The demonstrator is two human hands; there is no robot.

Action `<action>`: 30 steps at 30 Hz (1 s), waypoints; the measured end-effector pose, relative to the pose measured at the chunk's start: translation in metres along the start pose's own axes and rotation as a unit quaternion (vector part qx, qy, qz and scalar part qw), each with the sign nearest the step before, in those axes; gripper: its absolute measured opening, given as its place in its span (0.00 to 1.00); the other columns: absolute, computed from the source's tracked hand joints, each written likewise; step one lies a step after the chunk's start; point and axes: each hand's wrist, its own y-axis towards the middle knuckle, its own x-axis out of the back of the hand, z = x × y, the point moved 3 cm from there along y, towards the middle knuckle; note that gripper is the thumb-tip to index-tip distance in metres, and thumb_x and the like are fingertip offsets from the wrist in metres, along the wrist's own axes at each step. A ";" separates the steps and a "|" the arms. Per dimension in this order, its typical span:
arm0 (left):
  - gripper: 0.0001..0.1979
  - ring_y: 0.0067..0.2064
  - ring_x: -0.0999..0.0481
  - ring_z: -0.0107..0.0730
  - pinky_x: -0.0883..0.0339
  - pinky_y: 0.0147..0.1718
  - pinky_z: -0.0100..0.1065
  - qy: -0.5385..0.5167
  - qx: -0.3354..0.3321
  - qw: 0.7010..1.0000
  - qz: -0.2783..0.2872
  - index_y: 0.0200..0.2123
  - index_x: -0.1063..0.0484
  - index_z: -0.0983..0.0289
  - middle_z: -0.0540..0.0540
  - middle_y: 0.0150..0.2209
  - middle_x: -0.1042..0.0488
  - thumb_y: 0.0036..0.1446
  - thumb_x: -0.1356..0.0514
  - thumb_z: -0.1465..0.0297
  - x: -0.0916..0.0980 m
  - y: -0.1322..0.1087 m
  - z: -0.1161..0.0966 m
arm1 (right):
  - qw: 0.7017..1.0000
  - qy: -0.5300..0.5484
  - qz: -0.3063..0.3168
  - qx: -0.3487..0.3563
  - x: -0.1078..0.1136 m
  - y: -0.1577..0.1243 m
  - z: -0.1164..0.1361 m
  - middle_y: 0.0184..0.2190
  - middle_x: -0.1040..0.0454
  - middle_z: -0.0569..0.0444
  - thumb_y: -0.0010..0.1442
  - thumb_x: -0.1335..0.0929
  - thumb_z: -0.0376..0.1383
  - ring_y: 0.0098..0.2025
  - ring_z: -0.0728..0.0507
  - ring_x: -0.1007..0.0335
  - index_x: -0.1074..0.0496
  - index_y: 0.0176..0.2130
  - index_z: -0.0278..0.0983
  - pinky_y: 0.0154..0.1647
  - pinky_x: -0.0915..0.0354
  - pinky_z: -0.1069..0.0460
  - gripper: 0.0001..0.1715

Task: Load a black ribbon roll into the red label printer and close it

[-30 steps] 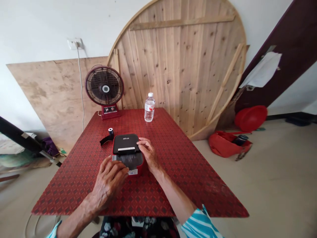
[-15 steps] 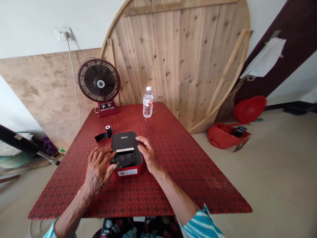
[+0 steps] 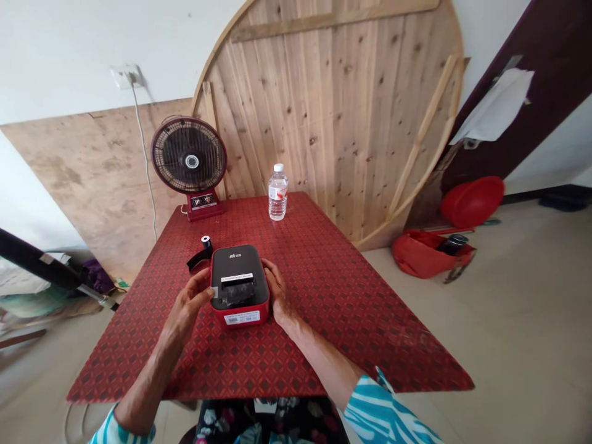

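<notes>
A red box-shaped device with a black top (image 3: pixel 241 262) sits on the red patterned table (image 3: pixel 351 345). A white strip crosses its top, and a dark glossy piece lies over the slot in front. My left hand (image 3: pixel 187 302) is at its left side, thumb on the top edge by a small pale tab, fingers along the side. Against the right side rests my right hand (image 3: pixel 280 293), its fingers wrapped round the edge. Together the hands hold the device between them. Behind its left corner stands a small black roll (image 3: pixel 206 244) with a loose dark strip.
A dark red fan (image 3: pixel 190 161) stands at the table's back left, and a clear water bottle (image 3: pixel 277 194) at the back. A round wooden board (image 3: pixel 333 111) leans on the wall. On the floor at right are a red bag (image 3: pixel 416 253) and a red round object (image 3: pixel 472 201).
Both hands have moved from the top of the device down to its sides. The dark piece over the slot looks smaller and bunched. The view has shifted slightly.
</notes>
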 end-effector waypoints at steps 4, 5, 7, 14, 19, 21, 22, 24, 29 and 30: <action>0.33 0.57 0.29 0.49 0.32 0.48 0.37 -0.048 0.038 0.998 0.013 0.55 0.30 0.60 0.58 0.58 0.29 0.43 0.29 0.67 -0.002 0.006 0.000 | 1.000 -0.005 0.008 0.009 0.001 -0.001 -0.001 0.51 0.24 0.53 0.59 0.35 0.51 0.54 0.40 0.31 0.28 0.51 0.43 0.54 0.36 0.44 0.24; 0.33 0.54 0.27 0.48 0.31 0.46 0.37 -0.059 0.048 0.997 0.019 0.55 0.30 0.60 0.58 0.57 0.28 0.43 0.30 0.67 -0.002 0.007 0.001 | 1.000 -0.006 0.007 0.010 0.001 -0.001 -0.001 0.51 0.24 0.54 0.59 0.35 0.51 0.54 0.40 0.31 0.28 0.51 0.44 0.54 0.35 0.45 0.24; 0.32 0.51 0.25 0.46 0.31 0.44 0.35 -0.075 0.059 0.995 0.033 0.55 0.30 0.61 0.58 0.55 0.26 0.43 0.31 0.69 -0.003 0.008 0.001 | 1.000 -0.007 0.004 0.011 0.001 -0.002 -0.001 0.51 0.24 0.54 0.59 0.35 0.51 0.54 0.40 0.31 0.28 0.50 0.44 0.54 0.35 0.45 0.24; 0.30 0.47 0.23 0.44 0.30 0.39 0.33 -0.079 0.060 0.994 0.042 0.53 0.28 0.62 0.57 0.51 0.24 0.42 0.33 0.72 -0.011 0.006 -0.006 | 1.000 0.011 -0.005 -0.007 -0.002 -0.003 0.001 0.51 0.25 0.54 0.59 0.35 0.49 0.54 0.40 0.31 0.28 0.50 0.43 0.55 0.37 0.44 0.22; 0.29 0.39 0.22 0.35 0.32 0.35 0.29 -0.071 0.062 0.995 0.038 0.52 0.27 0.61 0.55 0.47 0.22 0.42 0.34 0.74 -0.010 0.007 -0.006 | 1.000 0.010 -0.006 0.006 -0.001 -0.001 0.001 0.52 0.25 0.54 0.59 0.35 0.49 0.55 0.40 0.32 0.28 0.50 0.44 0.57 0.39 0.44 0.22; 0.29 0.37 0.23 0.32 0.33 0.34 0.29 -0.066 0.064 0.995 0.042 0.52 0.27 0.62 0.55 0.46 0.22 0.42 0.34 0.74 -0.009 0.008 -0.006 | 1.000 0.009 -0.008 0.009 -0.001 -0.001 0.000 0.52 0.26 0.54 0.59 0.35 0.49 0.55 0.40 0.33 0.28 0.50 0.44 0.58 0.40 0.44 0.23; 0.29 0.35 0.24 0.31 0.33 0.33 0.28 -0.063 0.065 0.995 0.042 0.52 0.27 0.62 0.55 0.45 0.22 0.42 0.33 0.74 -0.008 0.008 -0.007 | 1.000 0.008 -0.009 0.012 -0.001 -0.001 0.000 0.52 0.26 0.54 0.58 0.35 0.49 0.55 0.40 0.33 0.28 0.49 0.44 0.58 0.40 0.43 0.22; 0.29 0.33 0.24 0.31 0.34 0.32 0.29 -0.060 0.067 0.995 0.037 0.51 0.27 0.62 0.55 0.43 0.21 0.41 0.33 0.74 -0.009 0.008 -0.008 | 1.000 0.006 -0.014 0.017 -0.002 0.000 -0.001 0.51 0.25 0.54 0.58 0.35 0.50 0.55 0.40 0.33 0.27 0.49 0.44 0.58 0.40 0.43 0.22; 0.29 0.32 0.24 0.32 0.35 0.31 0.29 -0.060 0.070 0.995 0.028 0.48 0.25 0.62 0.54 0.38 0.21 0.37 0.33 0.74 -0.011 0.008 -0.013 | 0.999 0.001 -0.026 0.031 -0.003 0.001 -0.001 0.49 0.24 0.54 0.57 0.35 0.51 0.53 0.40 0.32 0.26 0.47 0.44 0.58 0.40 0.43 0.22; 0.29 0.33 0.24 0.32 0.34 0.32 0.29 -0.058 0.070 0.995 0.032 0.48 0.25 0.62 0.54 0.38 0.21 0.37 0.32 0.74 -0.012 0.008 -0.013 | 0.999 -0.002 -0.023 0.033 -0.003 0.001 -0.002 0.49 0.24 0.53 0.58 0.35 0.51 0.53 0.40 0.32 0.26 0.47 0.44 0.58 0.40 0.43 0.23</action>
